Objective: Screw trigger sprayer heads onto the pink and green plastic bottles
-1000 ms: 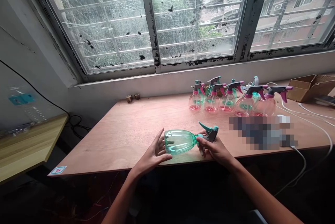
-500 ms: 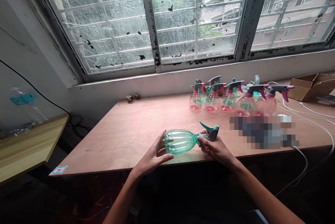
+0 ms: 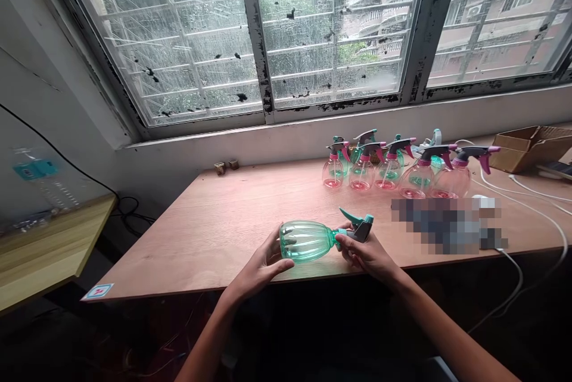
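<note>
A clear green spray bottle (image 3: 308,241) lies sideways just above the wooden table (image 3: 232,221), near its front edge. My left hand (image 3: 259,266) cups the bottle's base, fingers curled round it. My right hand (image 3: 367,254) grips the neck just below the grey and teal trigger head (image 3: 357,227), which points away to the right. Both hands hold the same bottle.
A row of several pink and green spray bottles (image 3: 393,167) stands at the back right of the table. A cardboard box (image 3: 527,146) sits at the far right, with white cables (image 3: 536,203) trailing over the edge. A lower wooden desk (image 3: 49,245) stands at the left.
The bottle has shifted very slightly and my left fingers have closed a little more round its base. My right hand keeps its grip at the neck.
</note>
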The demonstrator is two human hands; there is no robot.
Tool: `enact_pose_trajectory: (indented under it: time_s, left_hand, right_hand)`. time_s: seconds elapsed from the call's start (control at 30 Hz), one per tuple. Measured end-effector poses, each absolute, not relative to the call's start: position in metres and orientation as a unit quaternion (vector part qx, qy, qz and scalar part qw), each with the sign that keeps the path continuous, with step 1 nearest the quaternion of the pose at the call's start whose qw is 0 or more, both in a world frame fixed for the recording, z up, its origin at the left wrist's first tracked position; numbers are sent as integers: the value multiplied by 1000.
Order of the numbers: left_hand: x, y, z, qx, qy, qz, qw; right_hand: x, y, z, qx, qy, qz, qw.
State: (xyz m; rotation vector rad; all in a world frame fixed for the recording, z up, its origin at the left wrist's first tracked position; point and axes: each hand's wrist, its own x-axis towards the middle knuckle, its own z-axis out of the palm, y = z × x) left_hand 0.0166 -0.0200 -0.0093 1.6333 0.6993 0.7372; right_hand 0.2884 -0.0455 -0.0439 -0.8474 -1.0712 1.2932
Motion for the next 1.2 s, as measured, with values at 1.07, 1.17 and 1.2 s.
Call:
enact_pose_trajectory:
  time_s: [1.07,1.17,1.2]
  left_hand:
    - [17,-20,-10,714,285,316,557]
    - [15,-20,-11,703,287,309,572]
    - [15,-19,-11,699,292,312,573]
  right_hand:
    - [292,-42,-53,-343,-458,558,601]
    - [292,-42,-53,-333,-466,555,603]
    - [292,-42,-52,-332,-469,555,601]
